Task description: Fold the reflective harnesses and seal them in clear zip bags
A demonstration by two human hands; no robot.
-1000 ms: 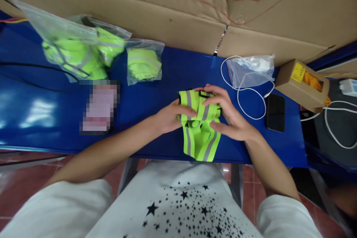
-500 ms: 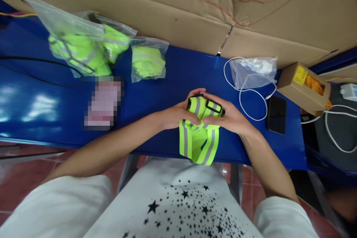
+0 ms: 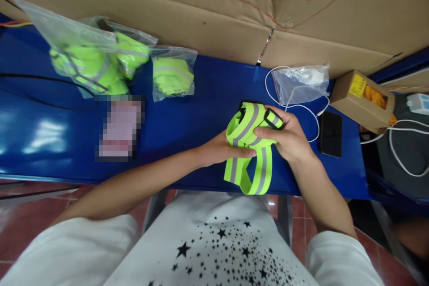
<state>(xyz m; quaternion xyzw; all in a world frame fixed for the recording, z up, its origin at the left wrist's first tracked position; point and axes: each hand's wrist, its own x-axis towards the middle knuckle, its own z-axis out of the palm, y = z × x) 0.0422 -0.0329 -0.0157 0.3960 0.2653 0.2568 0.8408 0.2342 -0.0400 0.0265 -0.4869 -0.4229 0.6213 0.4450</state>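
Observation:
A bundle of neon yellow-green reflective strap (image 3: pixel 250 123) with grey stripes and black buckles is held above the blue table. My left hand (image 3: pixel 223 149) grips its lower left side, thumb across the front and the other fingers hidden behind the strap. My right hand (image 3: pixel 286 136) is closed on the right side, its thumb pressing the folded layers just below a black buckle (image 3: pixel 273 118). Loops of the strap hang below both hands, toward the table's front edge.
Clear plastic bags (image 3: pixel 173 73) with neon strap bundles lie at the back left, beside a blurred-out pink rectangle (image 3: pixel 120 128). To the right are a bag with a white cable (image 3: pixel 301 84), a black phone (image 3: pixel 330 134) and a cardboard box (image 3: pixel 362 100). A brown cardboard panel (image 3: pixel 217 40) borders the back.
The strap bundle has turned and shifted slightly right. My left hand has slid lower on it, my right hand has moved to its upper right, and the hanging loops have changed shape.

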